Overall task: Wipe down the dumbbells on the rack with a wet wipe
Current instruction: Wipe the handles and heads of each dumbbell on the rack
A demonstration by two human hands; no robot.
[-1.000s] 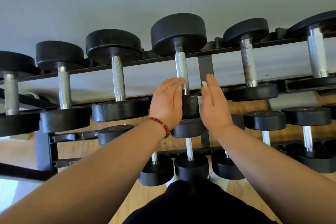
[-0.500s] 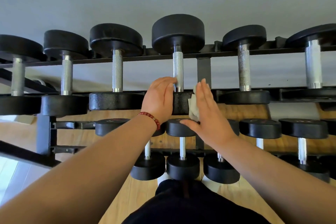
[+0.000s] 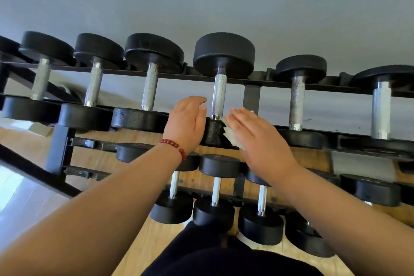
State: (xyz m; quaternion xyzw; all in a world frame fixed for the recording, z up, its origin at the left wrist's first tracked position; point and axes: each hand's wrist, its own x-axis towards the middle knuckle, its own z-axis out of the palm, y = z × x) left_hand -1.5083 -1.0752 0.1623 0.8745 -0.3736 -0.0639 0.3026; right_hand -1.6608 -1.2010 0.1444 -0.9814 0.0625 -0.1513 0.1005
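A black dumbbell (image 3: 219, 94) with a knurled steel handle lies on the top tier of the black rack (image 3: 252, 94), its near head between my hands. My left hand (image 3: 187, 122) rests flat against the left side of that near head (image 3: 212, 134), fingers straight. My right hand (image 3: 257, 139) presses a white wet wipe (image 3: 231, 135) flat against the head's right side, fingers extended. The wipe shows under my palm and fingertips.
Several more black dumbbells lie along the top tier on both sides, one close at left (image 3: 149, 87) and one at right (image 3: 296, 101). Smaller dumbbells (image 3: 216, 186) fill the lower tier. Behind is a grey wall, below a wooden floor (image 3: 156, 242).
My right hand with the wipe has slid lower and rightward around the near head. The left hand stays on the left side. The view has shifted down and right.
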